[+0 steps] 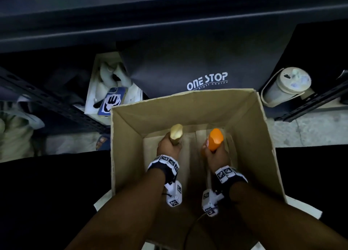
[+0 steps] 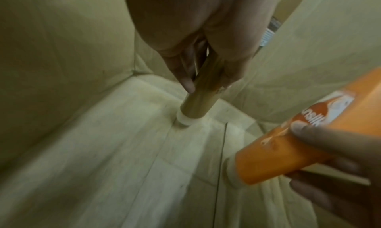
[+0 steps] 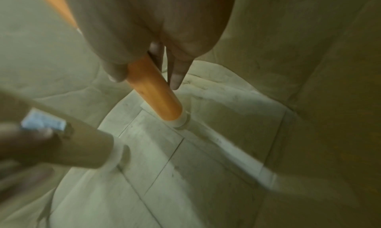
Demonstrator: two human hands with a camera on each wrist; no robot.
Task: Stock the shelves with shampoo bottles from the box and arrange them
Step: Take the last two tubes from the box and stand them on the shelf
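Observation:
Both hands are down inside an open cardboard box (image 1: 128,129). My left hand (image 1: 168,144) grips a gold shampoo bottle (image 1: 176,134) with its white cap (image 2: 186,119) pointing down at the box floor. My right hand (image 1: 213,155) grips an orange shampoo bottle (image 1: 215,139), also cap down, its white cap (image 3: 180,119) close to the floor. In the left wrist view the fingers (image 2: 186,83) wrap the gold bottle (image 2: 199,99) and the orange bottle (image 2: 288,150) shows at the right. The right wrist view shows the orange bottle (image 3: 156,91) with the gold bottle (image 3: 86,150) at the left.
Dark shelf boards (image 1: 169,23) run across the top. A black "ONE STOP" bag (image 1: 205,69) stands behind the box. A white bag (image 1: 94,91) holding a phone (image 1: 112,102) is at the left, a pale lidded cup (image 1: 284,85) at the right. Slotted rack posts (image 1: 47,99) flank the box.

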